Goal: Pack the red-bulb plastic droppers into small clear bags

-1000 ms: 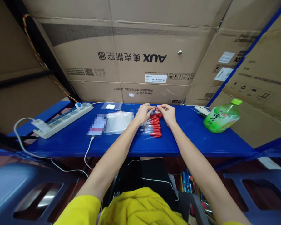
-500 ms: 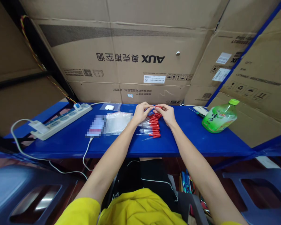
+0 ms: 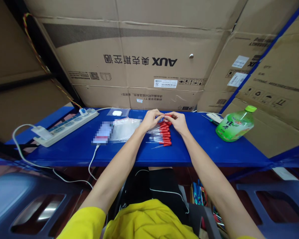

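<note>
Above a pile on the blue table, both hands meet with closed fingertips. My right hand (image 3: 178, 122) pinches a small red-handled tool (image 3: 168, 115), its red end showing between the fingers. At the tool's other end, my left hand (image 3: 151, 120) is closed in a pinch; the fingers hide most of that part. Just below lie several similar red-handled tools (image 3: 166, 135) in a row, red ends to the right, thin clear or metallic shafts to the left. Their exact kind is too small to tell. Clear plastic bags (image 3: 126, 130) lie flat beside my left forearm.
A phone (image 3: 103, 132) with a white cable lies left of the bags. Behind them sits a white earbud case (image 3: 117, 113). The power strip (image 3: 67, 127) runs along the left. A green drink bottle (image 3: 235, 124) lies tilted at right, near a white device (image 3: 214, 117). Cardboard (image 3: 139, 39) walls the back.
Both hands stay pinched together over the pile, with only slight finger movement. The whole view has shifted slightly; the objects on the table keep their places.
</note>
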Tool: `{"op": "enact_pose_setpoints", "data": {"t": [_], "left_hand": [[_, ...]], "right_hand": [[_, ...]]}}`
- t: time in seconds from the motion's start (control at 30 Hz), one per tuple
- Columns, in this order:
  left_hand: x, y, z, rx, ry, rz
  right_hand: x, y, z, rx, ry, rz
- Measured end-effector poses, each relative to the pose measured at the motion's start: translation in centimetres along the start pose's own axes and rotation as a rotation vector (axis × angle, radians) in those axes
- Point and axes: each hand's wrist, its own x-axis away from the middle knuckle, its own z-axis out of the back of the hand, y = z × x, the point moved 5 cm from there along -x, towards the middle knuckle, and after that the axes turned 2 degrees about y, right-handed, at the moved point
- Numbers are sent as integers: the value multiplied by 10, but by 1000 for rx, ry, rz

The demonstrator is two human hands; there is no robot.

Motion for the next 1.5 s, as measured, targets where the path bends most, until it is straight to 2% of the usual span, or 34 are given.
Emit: {"op": "enact_pose_setpoints", "data": {"t": [0.23, 0.4, 0.57, 0.63, 0.77, 0.9, 1.27, 1.5], "left_hand": [[0, -8, -3, 3, -35, 19], [2, -12, -4, 165, -53, 80], [4, -17, 5, 194, 52, 209], [4, -21, 8, 294, 116, 293], [3, -28, 8, 650, 242, 461], [1, -21, -1, 916, 225, 510], [3, -8, -7, 869, 145, 539], [5, -1, -9, 1261, 207, 663]], "right_hand": [[0, 2, 0, 43, -35, -3], [-2, 0, -2, -7, -27, -24], [-6, 2, 7, 12, -9, -44], [-7, 4, 12, -18, 22, -48], [-9, 7, 15, -96, 83, -53], [-8, 7, 7, -125, 77, -54], [-5, 4, 2, -140, 103, -38], [-5, 0, 1, -175, 114, -22]]}}
